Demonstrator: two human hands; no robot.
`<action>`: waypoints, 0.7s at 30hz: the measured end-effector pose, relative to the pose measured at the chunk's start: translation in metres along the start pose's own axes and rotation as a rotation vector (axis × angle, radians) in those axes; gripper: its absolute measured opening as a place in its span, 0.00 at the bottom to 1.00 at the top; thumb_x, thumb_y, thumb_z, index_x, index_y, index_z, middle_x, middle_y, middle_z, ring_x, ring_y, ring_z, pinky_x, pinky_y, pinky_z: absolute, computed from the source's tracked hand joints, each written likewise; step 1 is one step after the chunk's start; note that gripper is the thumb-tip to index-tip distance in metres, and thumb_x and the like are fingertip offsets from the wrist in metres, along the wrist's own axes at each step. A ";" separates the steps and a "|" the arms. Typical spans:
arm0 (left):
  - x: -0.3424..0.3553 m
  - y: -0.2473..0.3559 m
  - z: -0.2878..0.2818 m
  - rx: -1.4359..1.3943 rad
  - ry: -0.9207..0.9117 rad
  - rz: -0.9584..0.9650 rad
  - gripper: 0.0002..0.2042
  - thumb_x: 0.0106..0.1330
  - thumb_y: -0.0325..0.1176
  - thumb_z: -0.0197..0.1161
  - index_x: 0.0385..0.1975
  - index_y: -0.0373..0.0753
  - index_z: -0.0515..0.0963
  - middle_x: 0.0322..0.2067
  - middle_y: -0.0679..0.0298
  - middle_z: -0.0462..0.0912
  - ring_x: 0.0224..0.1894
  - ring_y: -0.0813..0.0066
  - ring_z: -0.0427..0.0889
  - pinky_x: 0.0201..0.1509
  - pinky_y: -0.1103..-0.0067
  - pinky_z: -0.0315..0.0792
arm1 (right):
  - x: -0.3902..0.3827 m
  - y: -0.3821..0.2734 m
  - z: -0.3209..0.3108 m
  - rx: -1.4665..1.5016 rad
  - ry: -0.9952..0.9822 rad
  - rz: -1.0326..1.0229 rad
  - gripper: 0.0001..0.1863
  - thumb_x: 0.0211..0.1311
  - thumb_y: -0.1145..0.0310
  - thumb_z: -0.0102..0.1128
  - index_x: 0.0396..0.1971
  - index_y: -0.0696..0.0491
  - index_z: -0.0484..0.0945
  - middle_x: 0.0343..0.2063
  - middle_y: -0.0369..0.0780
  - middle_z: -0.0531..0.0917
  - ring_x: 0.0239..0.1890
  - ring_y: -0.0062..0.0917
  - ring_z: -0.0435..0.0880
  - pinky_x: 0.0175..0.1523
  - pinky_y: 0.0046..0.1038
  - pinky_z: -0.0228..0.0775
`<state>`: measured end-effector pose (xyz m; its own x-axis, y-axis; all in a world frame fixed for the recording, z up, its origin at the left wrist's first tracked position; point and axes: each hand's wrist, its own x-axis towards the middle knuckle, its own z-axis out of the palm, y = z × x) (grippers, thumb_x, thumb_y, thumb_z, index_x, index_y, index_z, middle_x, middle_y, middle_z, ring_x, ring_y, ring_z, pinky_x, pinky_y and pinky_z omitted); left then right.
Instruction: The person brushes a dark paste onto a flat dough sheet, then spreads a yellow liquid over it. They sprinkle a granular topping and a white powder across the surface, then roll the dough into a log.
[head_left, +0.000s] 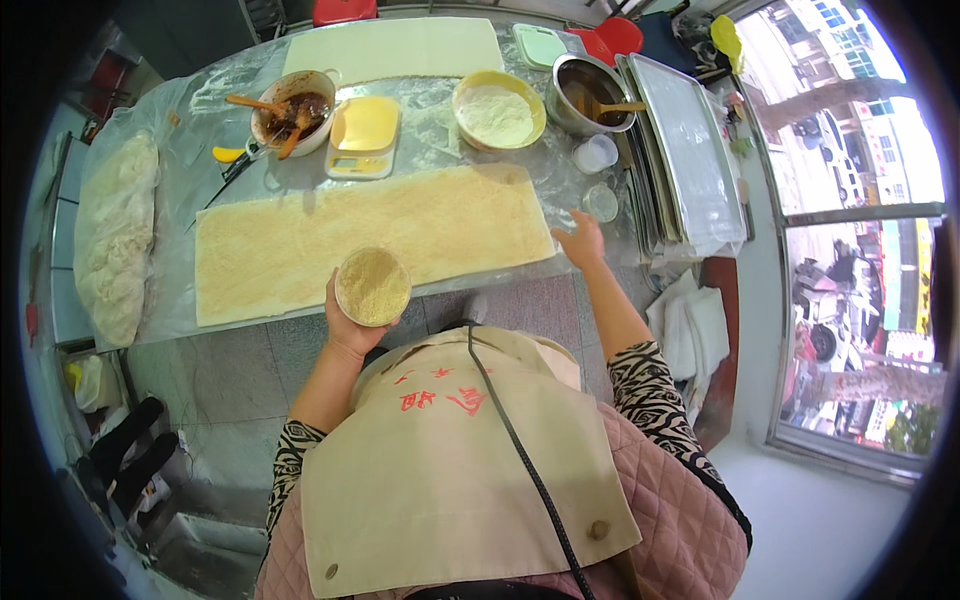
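Note:
My left hand (352, 322) is wrapped round a round tub of yellowish powder (373, 286), held just off the table's near edge. A long rolled-out dough sheet (370, 235), dusted with a yellow-brown coating, lies across the table in front of me. By the sheet's right end is my right hand (582, 241), fingers apart and nothing in them. Whether its fingertips touch the dough, I cannot tell. Near that hand stand a small clear cup (600, 203) and a white plastic tub (595, 154).
Behind the sheet are a pot of dark filling (300, 112), a kitchen scale (363, 137), a flour bowl (499, 110) and a metal pot (590, 94). A knife (237, 175) lies left. Stacked trays (690, 150) stand right, a covered dough mass (118, 240) left, another dough sheet (395, 50) behind.

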<state>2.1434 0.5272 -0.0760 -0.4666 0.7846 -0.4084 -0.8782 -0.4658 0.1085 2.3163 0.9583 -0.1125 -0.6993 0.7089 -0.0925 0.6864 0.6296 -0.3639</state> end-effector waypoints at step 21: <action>0.181 -0.207 0.120 0.059 0.139 -0.193 0.29 0.72 0.64 0.49 0.63 0.52 0.76 0.60 0.65 0.81 0.61 0.59 0.78 0.55 0.49 0.73 | 0.044 0.026 -0.180 0.462 -0.152 -0.785 0.50 0.48 0.59 0.76 0.73 0.53 0.65 0.61 0.52 0.73 0.65 0.46 0.73 0.68 0.45 0.68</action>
<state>2.2281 0.8152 -0.0637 -0.2743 0.7910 -0.5468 -0.9562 -0.2848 0.0677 2.3387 1.0631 0.0405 -0.9716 0.0618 0.2286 -0.1213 0.6992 -0.7046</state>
